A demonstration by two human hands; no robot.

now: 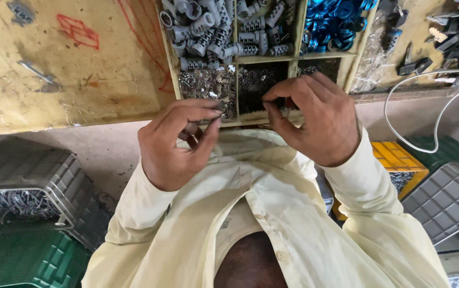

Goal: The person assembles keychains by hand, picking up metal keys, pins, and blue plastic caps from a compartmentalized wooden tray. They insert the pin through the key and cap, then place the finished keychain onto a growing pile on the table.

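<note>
Both hands pinching small parts at the near edge of a wooden parts tray.

Left hand (173, 146): fingers (208, 130) curled shut on a small grey metal part (191, 128), mostly hidden. Right hand (317, 120): fingertips (272, 101) pinched on a tiny dark part (282, 104), too small to identify. Both parts sit just short of the divided tray (264, 60), over the lap, off the worktop (69, 64). Risk, as I judge it: the thin pinch could slip, dropping a piece into the pale shirt (251, 176) or the floor gap. Beyond the fingers lie compartments of small silvery bits (208, 85) and dark bits (253, 80); farther, grey cylinders (213, 26) and blue rings (333, 21). A stray part could fall into the wrong compartment. Grey crates (27, 181) stand left of the left hand.
</note>
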